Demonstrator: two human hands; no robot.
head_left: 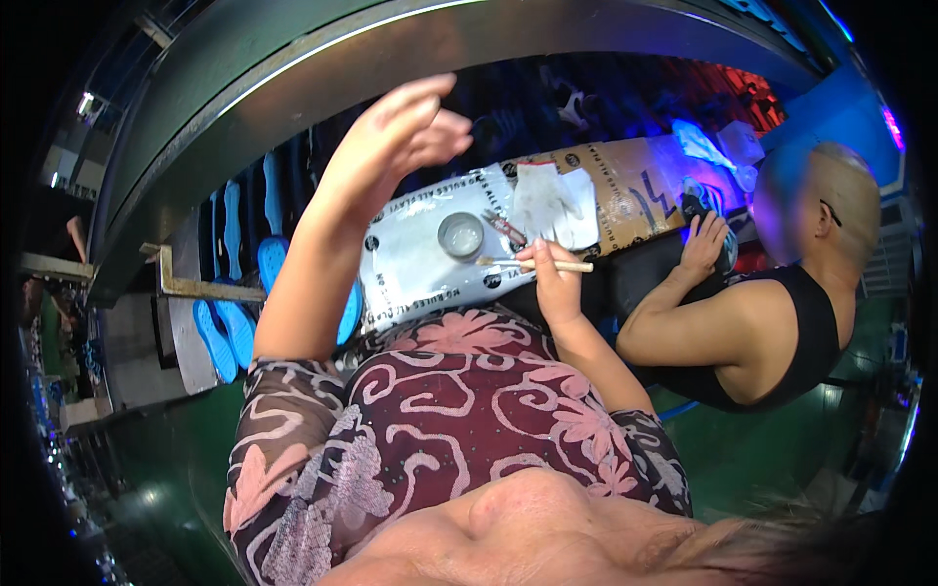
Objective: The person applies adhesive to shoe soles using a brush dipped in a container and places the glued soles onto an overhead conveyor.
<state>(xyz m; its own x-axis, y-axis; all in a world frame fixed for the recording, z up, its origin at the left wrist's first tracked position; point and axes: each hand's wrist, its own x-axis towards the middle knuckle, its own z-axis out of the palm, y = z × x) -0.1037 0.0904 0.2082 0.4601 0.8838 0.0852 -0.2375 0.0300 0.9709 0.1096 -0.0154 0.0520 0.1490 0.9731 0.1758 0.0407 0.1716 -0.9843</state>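
Note:
My right hand is closed around a thin brush with a pale wooden handle. Its bristle end points left, close to the rim of a round open tin. The tin stands on a work surface wrapped in printed silvery plastic. Beyond the tin, my left hand is raised over the surface's far left side, its fingers loosely apart and slightly blurred. No object shows in it. Just right of the tin lies a small dark and reddish tool, whose kind I cannot make out.
A white cloth or glove lies right of the tin. Brown cardboard continues rightward to a co-worker, whose hand rests on a shoe. Blue shoe soles and a metal bracket are at left. A wide metal beam curves behind.

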